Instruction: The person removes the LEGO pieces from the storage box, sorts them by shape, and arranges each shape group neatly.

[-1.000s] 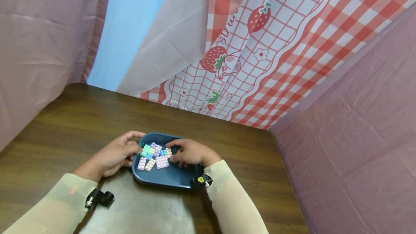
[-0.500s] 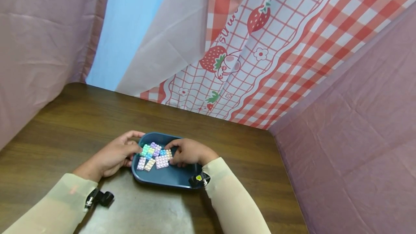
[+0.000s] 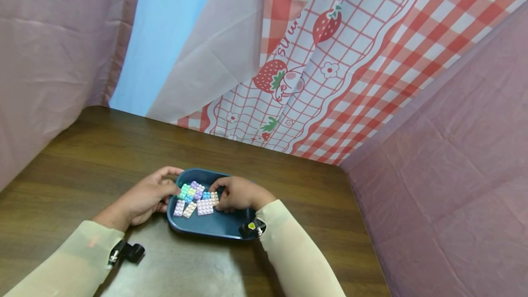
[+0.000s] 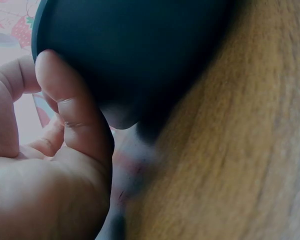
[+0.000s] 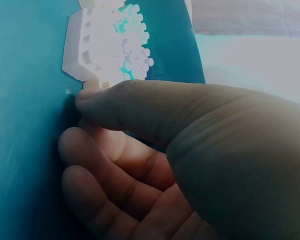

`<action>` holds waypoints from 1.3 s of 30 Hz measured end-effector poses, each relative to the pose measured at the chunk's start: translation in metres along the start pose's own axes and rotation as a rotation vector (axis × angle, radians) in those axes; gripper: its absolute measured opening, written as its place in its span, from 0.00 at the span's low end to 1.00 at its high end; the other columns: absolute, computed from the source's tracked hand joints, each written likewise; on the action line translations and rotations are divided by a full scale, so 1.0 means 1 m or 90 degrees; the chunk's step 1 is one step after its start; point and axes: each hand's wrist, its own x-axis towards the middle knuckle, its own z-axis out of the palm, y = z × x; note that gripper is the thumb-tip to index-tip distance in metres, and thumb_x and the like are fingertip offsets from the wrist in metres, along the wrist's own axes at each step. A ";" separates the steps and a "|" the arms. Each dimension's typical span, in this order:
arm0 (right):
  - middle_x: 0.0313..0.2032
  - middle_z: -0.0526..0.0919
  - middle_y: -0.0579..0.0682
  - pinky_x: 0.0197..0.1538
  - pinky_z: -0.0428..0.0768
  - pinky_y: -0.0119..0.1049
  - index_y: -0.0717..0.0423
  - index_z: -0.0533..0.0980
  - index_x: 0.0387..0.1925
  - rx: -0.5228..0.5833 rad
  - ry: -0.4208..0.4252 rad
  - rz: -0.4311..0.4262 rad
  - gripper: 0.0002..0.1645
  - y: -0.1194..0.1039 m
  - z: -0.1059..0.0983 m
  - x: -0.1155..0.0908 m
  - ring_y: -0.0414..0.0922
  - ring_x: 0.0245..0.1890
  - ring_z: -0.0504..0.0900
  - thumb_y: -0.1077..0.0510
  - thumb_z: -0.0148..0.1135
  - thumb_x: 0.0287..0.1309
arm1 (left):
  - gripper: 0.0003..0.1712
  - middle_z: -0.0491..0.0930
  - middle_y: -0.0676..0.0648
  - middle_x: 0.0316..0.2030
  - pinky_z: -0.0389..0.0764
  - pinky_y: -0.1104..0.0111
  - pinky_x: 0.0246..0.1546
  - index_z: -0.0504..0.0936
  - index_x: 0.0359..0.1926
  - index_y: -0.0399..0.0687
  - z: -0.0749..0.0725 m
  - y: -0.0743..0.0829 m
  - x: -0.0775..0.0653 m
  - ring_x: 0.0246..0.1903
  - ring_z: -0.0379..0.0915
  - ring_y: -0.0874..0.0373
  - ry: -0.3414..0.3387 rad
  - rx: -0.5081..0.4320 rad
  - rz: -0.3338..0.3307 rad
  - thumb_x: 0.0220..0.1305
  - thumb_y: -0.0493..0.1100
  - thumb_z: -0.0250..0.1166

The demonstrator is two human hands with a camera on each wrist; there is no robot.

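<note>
Your right hand (image 3: pixel 241 194) has edged slightly toward the blue tray's (image 3: pixel 202 227) left edge in the past second.
You pinch the tan studded brick (image 3: pixel 215 198) mid-tray, between its long edges, beside the pale pink brick (image 3: pixel 205 207); your left hand (image 3: pixel 146 195) is clamped on the tray's left edge.

We're inside a draped-off booth here, with a brown wood-grain tabletop (image 3: pixel 313 196) for its floor, creased dusty-pink fabric (image 3: pixel 49 49) down the left and creased mauve-pink cloth (image 3: pixel 453 173) closing the right! Across the back hangs a red-and-white checked sheet printed with strawberries (image 3: pixel 371 26), beside a pale-blue strip (image 3: pixel 169 22); whether home, lab or workshop surrounds it, there's no telling.
</note>
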 end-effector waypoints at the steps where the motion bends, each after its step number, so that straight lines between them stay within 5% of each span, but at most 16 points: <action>1: 0.26 0.87 0.48 0.31 0.84 0.37 0.39 0.79 0.56 -0.001 -0.001 0.000 0.22 0.000 0.000 0.000 0.44 0.26 0.85 0.56 0.74 0.63 | 0.40 0.76 0.37 0.50 0.81 0.69 0.23 0.60 0.76 0.52 0.000 0.000 0.000 0.27 0.73 0.59 0.000 -0.001 -0.001 0.67 0.37 0.64; 24: 0.24 0.82 0.46 0.29 0.76 0.32 0.45 0.78 0.53 0.007 -0.032 -0.024 0.20 0.004 -0.003 -0.001 0.40 0.24 0.79 0.57 0.75 0.61 | 0.38 0.74 0.35 0.54 0.82 0.70 0.22 0.60 0.75 0.50 0.000 -0.008 0.006 0.29 0.75 0.58 -0.014 -0.039 0.019 0.67 0.36 0.63; 39: 0.26 0.79 0.43 0.28 0.73 0.32 0.43 0.79 0.52 -0.017 0.006 -0.052 0.21 -0.010 -0.020 -0.023 0.38 0.24 0.75 0.55 0.76 0.58 | 0.38 0.74 0.35 0.52 0.83 0.68 0.24 0.61 0.75 0.50 0.001 -0.007 0.005 0.32 0.75 0.55 -0.007 -0.031 0.025 0.67 0.35 0.62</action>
